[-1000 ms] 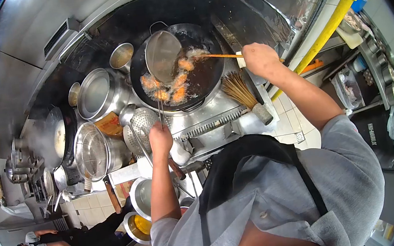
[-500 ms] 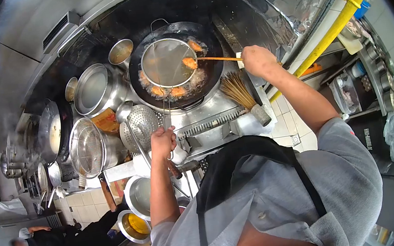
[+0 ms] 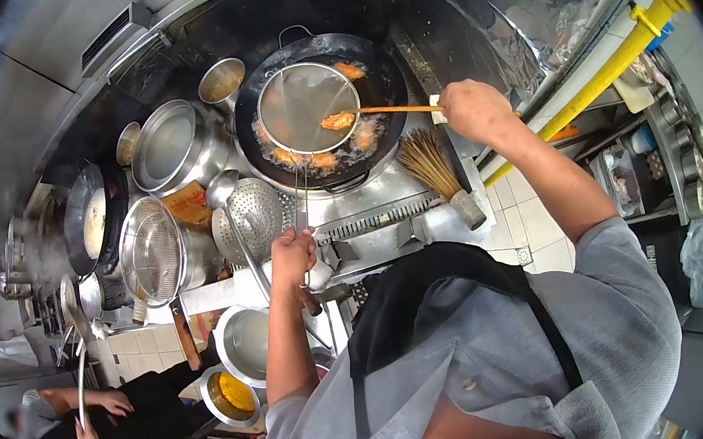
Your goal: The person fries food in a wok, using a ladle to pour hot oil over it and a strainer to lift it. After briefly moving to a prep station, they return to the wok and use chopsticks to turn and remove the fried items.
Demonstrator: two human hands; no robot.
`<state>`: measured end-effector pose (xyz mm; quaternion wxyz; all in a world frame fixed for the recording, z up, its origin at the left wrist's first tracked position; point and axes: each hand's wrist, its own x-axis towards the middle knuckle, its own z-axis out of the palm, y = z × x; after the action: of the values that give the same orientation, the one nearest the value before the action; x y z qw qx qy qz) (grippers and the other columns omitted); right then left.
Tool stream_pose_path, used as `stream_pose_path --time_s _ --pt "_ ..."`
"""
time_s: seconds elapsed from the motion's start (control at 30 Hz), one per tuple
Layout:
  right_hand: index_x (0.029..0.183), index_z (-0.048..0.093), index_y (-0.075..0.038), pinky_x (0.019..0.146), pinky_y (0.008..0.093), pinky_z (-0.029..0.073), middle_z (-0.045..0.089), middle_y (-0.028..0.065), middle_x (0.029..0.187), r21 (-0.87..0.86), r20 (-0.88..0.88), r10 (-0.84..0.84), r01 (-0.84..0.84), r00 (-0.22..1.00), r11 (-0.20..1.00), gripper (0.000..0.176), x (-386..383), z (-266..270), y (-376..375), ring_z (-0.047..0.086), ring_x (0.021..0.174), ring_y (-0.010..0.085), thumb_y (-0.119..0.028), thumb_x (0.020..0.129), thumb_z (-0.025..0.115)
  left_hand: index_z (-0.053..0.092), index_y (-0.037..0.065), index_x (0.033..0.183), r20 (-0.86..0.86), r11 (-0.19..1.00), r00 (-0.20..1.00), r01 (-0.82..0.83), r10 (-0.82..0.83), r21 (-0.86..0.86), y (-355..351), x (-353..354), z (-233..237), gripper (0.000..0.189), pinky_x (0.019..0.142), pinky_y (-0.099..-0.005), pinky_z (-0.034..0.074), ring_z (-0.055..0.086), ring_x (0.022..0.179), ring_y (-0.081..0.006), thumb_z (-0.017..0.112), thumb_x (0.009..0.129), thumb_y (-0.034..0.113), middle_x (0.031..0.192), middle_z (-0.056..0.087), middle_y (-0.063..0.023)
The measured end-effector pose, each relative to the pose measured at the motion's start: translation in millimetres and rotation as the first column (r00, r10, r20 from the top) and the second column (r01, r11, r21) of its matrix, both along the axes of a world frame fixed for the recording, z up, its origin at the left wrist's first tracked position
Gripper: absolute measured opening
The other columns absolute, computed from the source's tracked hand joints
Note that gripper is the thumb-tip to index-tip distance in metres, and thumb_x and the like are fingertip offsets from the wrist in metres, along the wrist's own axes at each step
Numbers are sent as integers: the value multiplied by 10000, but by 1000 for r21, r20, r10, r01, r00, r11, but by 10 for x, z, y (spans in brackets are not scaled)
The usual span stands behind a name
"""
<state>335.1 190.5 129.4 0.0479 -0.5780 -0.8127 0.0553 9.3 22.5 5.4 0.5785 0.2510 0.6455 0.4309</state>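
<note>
My left hand (image 3: 293, 255) is closed around the wire handle of a round mesh strainer (image 3: 293, 104), which hangs over the oil in a large black wok (image 3: 384, 57). My right hand (image 3: 477, 109) grips long wooden chopsticks (image 3: 398, 109) reaching in from the right. At their tips, a golden fried piece (image 3: 338, 121) overlaps the strainer's mesh. Other fried pieces float in the bubbling oil, one at the back (image 3: 349, 70) and one by the front (image 3: 323, 161). A bamboo brush (image 3: 433, 166) lies beside the wok, below my right forearm.
Left of the wok stand a steel pot (image 3: 176, 144), a perforated ladle (image 3: 248, 222) and a mesh basket (image 3: 152, 251). A second wok (image 3: 88, 217) steams farther left. A yellow pipe (image 3: 599, 92) runs along the right. Two people work at lower left, one holding a long-handled utensil (image 3: 82, 384).
The chopsticks and the fried piece have shifted left, further over the strainer. My left hand keeps its hold. At lower left, a person has raised a long-handled utensil.
</note>
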Motion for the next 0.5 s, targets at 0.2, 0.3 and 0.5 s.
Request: stream_pose_path --time_s 0.2,0.3,0.5 --pt "807 671 -22 732 428 510 649 196 859 -34 79 62 -59 995 998 188 -133 91 -31 631 833 356 -61 737 501 524 -4 857 -52 999 999 12 -10 30 -77 -34 -10 105 330 -219 232 331 385 -60 504 897 91 576 438 -1" --pt "809 673 -22 730 425 513 650 195 868 -25 96 86 -84 992 996 193 -169 125 -31 633 834 354 -60 742 496 521 -2 866 -100 999 995 30 -25 43 -121 -78 -54 110 326 -216 221 317 384 -52 498 903 99 575 423 5" --pt "836 670 -7 734 421 517 652 190 896 -81 173 100 -87 980 993 198 -289 247 -28 635 862 344 -64 748 501 530 22 865 -111 997 993 49 -42 62 -195 -110 -113 96 332 -214 227 306 386 -43 492 906 100 566 413 24"
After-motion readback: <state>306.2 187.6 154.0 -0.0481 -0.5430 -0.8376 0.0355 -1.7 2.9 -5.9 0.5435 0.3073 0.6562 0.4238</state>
